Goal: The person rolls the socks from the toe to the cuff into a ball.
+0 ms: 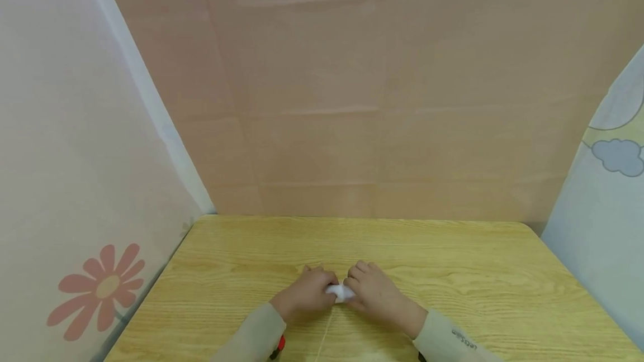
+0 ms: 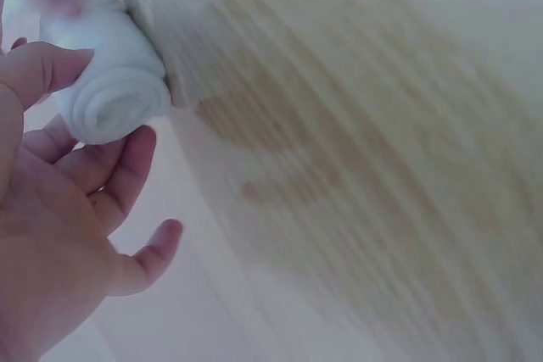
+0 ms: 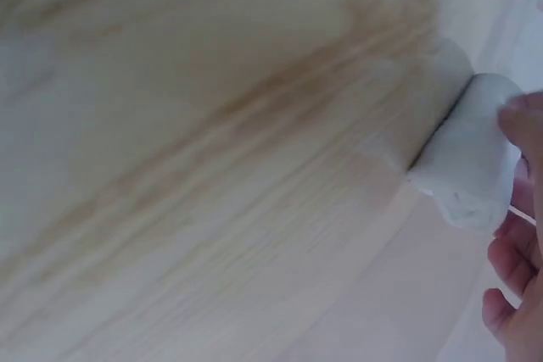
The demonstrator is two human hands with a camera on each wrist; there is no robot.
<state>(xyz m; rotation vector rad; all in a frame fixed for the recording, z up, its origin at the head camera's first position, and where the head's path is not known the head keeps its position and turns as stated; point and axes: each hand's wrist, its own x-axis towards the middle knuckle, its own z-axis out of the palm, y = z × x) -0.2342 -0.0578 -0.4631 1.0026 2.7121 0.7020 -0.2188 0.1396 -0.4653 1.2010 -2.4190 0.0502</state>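
A small white cloth [image 1: 341, 293], rolled into a tight cylinder, lies between both hands at the table's near middle. My left hand [image 1: 308, 290] holds its left end, thumb on top and fingers underneath. The left wrist view shows the spiral end of the rolled cloth [image 2: 119, 95], with the little finger standing away from it. On the other end, my right hand [image 1: 376, 293] grips with the thumb over the roll and fingers below. In the right wrist view, the rolled cloth [image 3: 475, 146] rests against the wood surface, and that hand is partly cut off by the frame edge.
The wood-grain table [image 1: 453, 261] spreads around the hands. A plain tan sheet [image 1: 322, 99] hangs behind it. White sheets flank it, one with a pink flower [image 1: 103, 289], the other with a grey-blue cloud [image 1: 619, 156]. A small red-and-black item [image 1: 279, 345] shows beside the left sleeve.
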